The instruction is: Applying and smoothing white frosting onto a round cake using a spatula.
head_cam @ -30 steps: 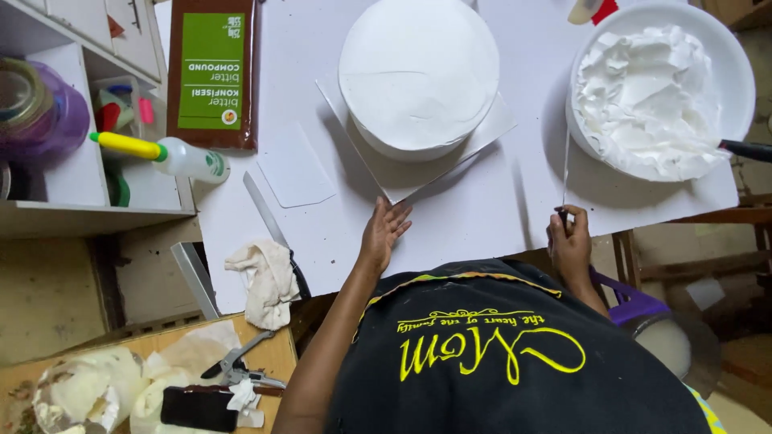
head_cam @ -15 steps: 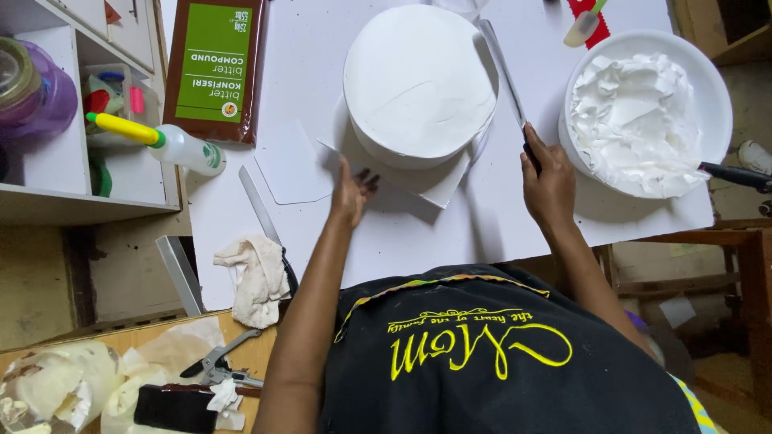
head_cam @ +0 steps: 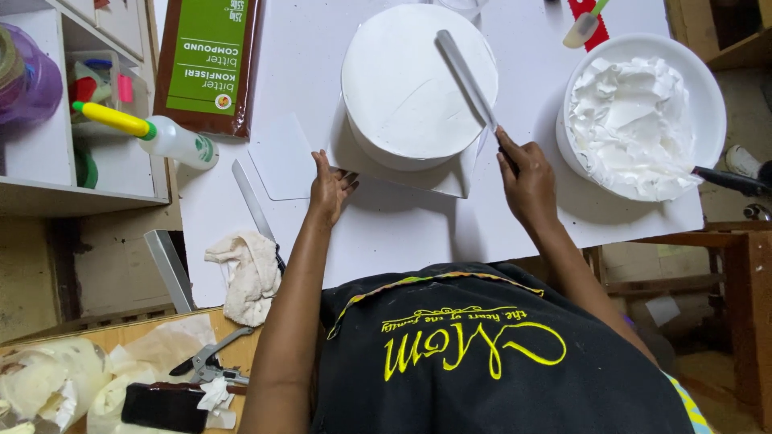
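A round white-iced cake (head_cam: 410,84) sits on a square white board (head_cam: 458,178) on the white table (head_cam: 402,233). My right hand (head_cam: 527,173) grips the dark handle of a long metal palette knife (head_cam: 466,76), whose blade lies flat across the cake's top right. My left hand (head_cam: 328,190) rests with fingers spread at the board's left corner. A large white bowl of whipped icing (head_cam: 639,116) stands to the right of the cake.
A white plastic scraper (head_cam: 281,157) and a long knife (head_cam: 253,205) lie left of the cake. A brown-and-green chocolate block (head_cam: 205,64), a squeeze bottle (head_cam: 153,133), a crumpled cloth (head_cam: 245,273), shelves at the left and pliers (head_cam: 205,366) on a wooden surface are nearby.
My right hand lifted the palette knife from the table's edge and laid its blade over the cake top. My left hand moved forward to the board's corner.
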